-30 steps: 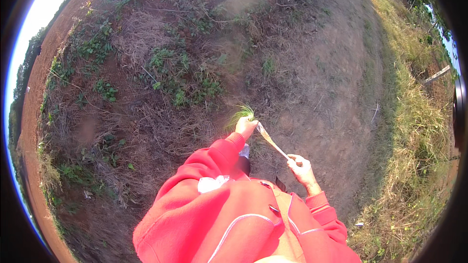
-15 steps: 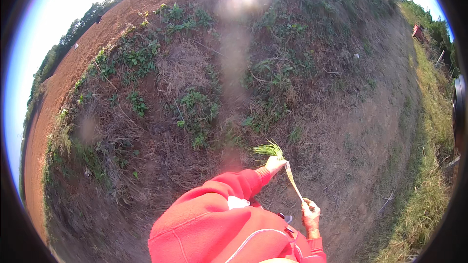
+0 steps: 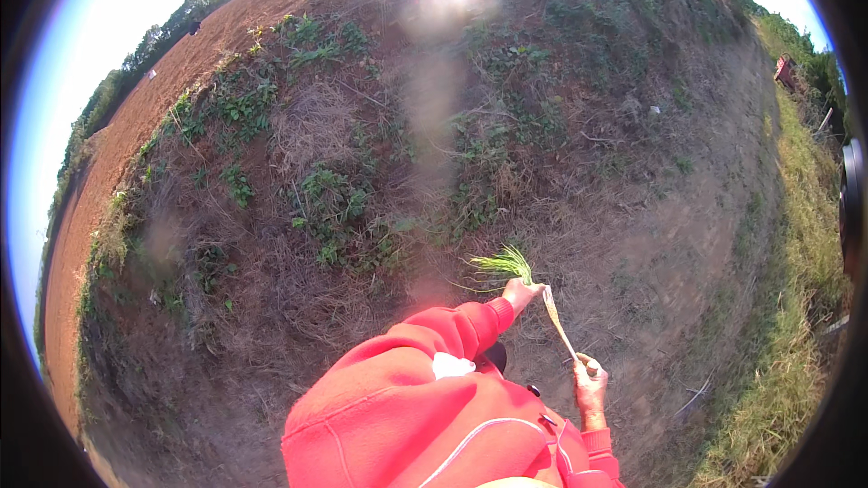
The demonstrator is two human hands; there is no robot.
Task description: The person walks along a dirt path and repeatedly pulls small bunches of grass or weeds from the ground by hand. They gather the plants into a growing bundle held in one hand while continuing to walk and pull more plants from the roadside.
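Observation:
A bunch of long, thin green leaves (image 3: 506, 264), like grass or chives, fans out from my left hand (image 3: 522, 295). That hand is closed around its base, on the end of my stretched-out, red-sleeved arm. Lower and to the right, my right hand (image 3: 590, 384) is closed on the thin end of a narrow, pale brown, blade-like thing (image 3: 557, 323). It slants up to the left, and its wider, whitish upper end comes close to my left fingers. I cannot tell whether they touch it.
A dirt bank (image 3: 307, 126) with dry grass and green weeds rises ahead. Beyond it at the left lies a ploughed reddish field (image 3: 127, 136). A bare dirt path (image 3: 696, 244) runs along the right, edged by yellow-green grass (image 3: 805, 244). Something red (image 3: 785, 72) stands far right.
Both hands, with the leaves and the blade-like thing, have shifted slightly right in the picture. The weeds on the bank have slid left as the view moved. Both grips look the same.

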